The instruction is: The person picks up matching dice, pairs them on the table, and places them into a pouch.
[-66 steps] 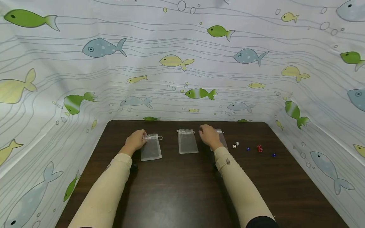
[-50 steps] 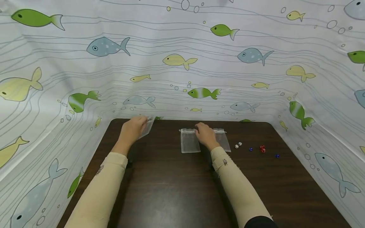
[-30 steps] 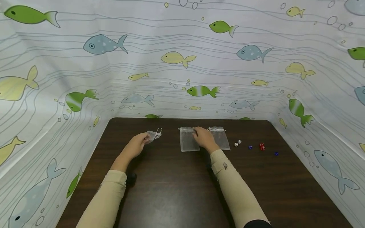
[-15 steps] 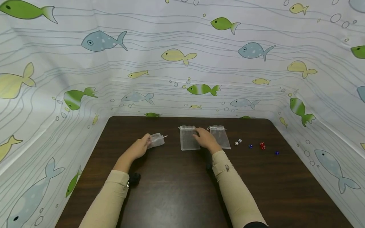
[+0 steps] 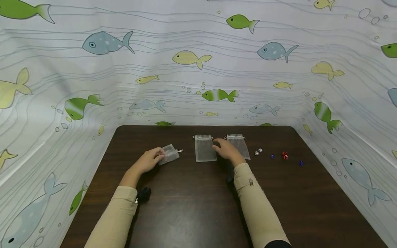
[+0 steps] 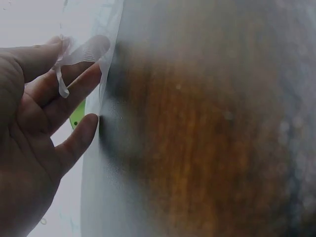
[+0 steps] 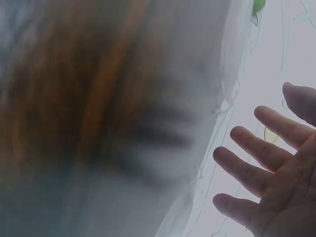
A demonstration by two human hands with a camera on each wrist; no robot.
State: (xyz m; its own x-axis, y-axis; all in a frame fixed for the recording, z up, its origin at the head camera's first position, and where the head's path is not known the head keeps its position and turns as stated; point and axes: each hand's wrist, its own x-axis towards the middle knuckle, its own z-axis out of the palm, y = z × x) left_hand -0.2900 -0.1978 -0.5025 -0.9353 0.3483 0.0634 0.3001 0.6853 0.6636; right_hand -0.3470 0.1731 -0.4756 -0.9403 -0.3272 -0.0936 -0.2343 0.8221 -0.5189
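Note:
Three sheer white drawstring pouches are on the table. My left hand [image 5: 149, 160] pinches the left pouch [image 5: 169, 154] between thumb and fingers, its drawstring end pointing right; the left wrist view shows part of this mesh [image 6: 86, 52] by the fingertips. The middle pouch [image 5: 204, 148] lies flat, drawstring end away from me. My right hand [image 5: 227, 149] is over the table between the middle pouch and the right pouch [image 5: 237, 143], partly covering the right one. In the right wrist view this right hand [image 7: 281, 168] has its fingers spread and holds nothing.
To the right lie small dice: white dice [image 5: 256, 153], a blue die [image 5: 272, 156], red dice [image 5: 285, 155] close together, and another blue die [image 5: 301, 163]. The dark wooden table [image 5: 192, 206] is bounded by a fish-print curtain [image 5: 186, 44] at the back and sides.
My left hand lifted the left pouch, turned it and brought it down to the table with its drawstring pointing right. My right hand shifted left, then slightly back right, beside the middle pouch.

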